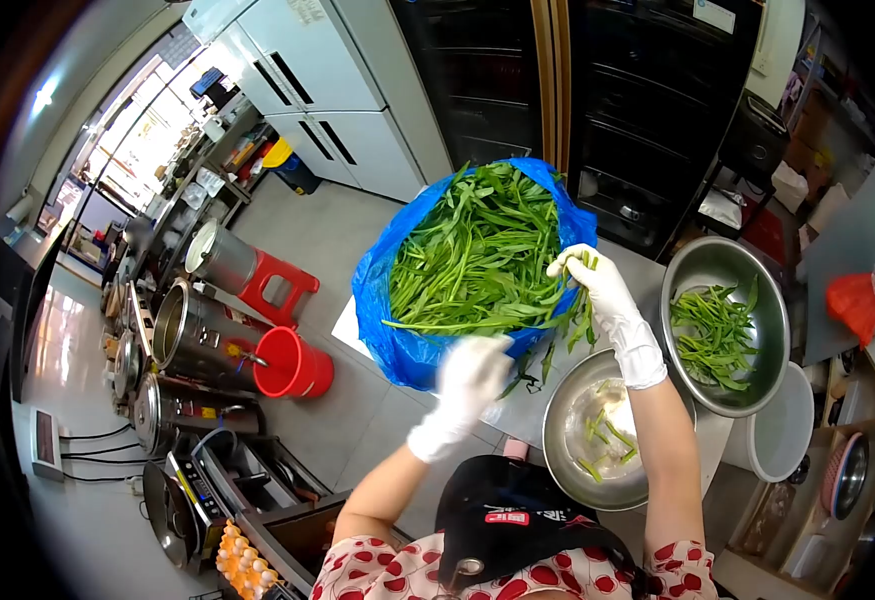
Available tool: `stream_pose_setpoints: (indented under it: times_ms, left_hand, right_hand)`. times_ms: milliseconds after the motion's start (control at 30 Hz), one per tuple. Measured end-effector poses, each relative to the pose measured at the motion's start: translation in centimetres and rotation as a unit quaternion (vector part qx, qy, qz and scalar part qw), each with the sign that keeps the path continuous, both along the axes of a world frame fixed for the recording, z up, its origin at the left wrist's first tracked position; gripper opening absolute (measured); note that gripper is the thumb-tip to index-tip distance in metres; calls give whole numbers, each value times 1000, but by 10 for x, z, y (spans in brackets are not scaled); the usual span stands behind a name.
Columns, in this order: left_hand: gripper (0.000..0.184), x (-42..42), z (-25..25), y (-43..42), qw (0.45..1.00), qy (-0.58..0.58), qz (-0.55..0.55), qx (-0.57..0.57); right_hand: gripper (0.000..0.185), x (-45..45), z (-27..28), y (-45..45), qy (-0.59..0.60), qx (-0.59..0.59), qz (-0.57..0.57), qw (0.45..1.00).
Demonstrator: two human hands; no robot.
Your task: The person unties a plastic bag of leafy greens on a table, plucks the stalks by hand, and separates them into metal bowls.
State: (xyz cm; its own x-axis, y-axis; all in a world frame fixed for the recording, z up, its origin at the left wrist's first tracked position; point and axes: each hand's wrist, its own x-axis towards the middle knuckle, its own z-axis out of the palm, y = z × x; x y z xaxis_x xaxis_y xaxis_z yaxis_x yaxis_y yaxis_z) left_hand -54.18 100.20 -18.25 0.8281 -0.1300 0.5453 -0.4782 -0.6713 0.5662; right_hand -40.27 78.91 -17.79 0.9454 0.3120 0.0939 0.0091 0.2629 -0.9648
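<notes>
A blue plastic bag [372, 300] stands wide open, heaped with long leafy greens [477, 250] that look like water spinach. My right hand [602, 295], in a white glove, is closed around a few green stalks at the bag's right edge, with leaves hanging below the fingers. My left hand [472, 375], also gloved, is over the bag's near edge; motion smears its fingers. Below my right forearm, a steel bowl [562, 425] holds several short stem pieces [607, 435]. Picked greens [712, 335] lie in a larger steel basin [675, 290] to the right.
The bag and bowls share a pale table [647, 265]. A white bucket [782, 430] is under the basin's near side. Left on the floor are a red bucket [294, 365], a red stool [275, 290] and large steel pots [192, 335]. Egg trays [242, 560] sit at the lower left.
</notes>
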Motion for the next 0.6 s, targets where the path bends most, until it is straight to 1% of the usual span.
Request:
stream_pose_setpoints:
  times_ms: [33, 100, 167, 267, 300, 367, 400, 433, 467, 500, 533, 600]
  left_hand:
    - [24, 6, 0, 27, 996, -31, 73, 36]
    - [22, 15, 5, 84, 974, -26, 198, 105]
    - [22, 22, 9, 125, 943, -36, 231, 239]
    - [15, 30, 12, 153, 953, -31, 129, 273]
    - [14, 32, 12, 156, 958, -28, 124, 257]
    - [12, 34, 14, 157, 968, -22, 111, 224]
    - [12, 34, 11, 159, 974, 13, 127, 185]
    - [11, 32, 15, 157, 983, 95, 137, 83]
    - [11, 29, 18, 154, 974, 176, 144, -19]
    - [11, 26, 21, 149, 948, 254, 149, -122]
    - [16, 24, 22, 144, 937, 260, 140, -185]
    - [16, 18, 36, 129, 895, 319, 106, -293]
  right_hand:
    - [12, -1, -1, 2, -16, 1, -9, 1000]
    - [12, -1, -3, 4, -10, 12, -4, 1000]
    - [13, 0, -3, 6, 4, 31, -5, 999]
    - [13, 2, 0, 13, 35, 66, 1, 997]
    - [14, 3, 2, 15, 36, 87, 0, 996]
    - [14, 4, 4, 18, 37, 127, -5, 991]
    - [14, 5, 6, 17, 44, 153, -10, 987]
    - [13, 5, 11, 15, 48, 152, -24, 987]
    - [13, 5, 15, 12, 51, 174, -26, 983]
    - [12, 6, 19, 9, 55, 196, -28, 979]
    - [12, 6, 22, 8, 44, 168, -45, 984]
    - [11, -3, 34, 11, 6, 87, -45, 995]
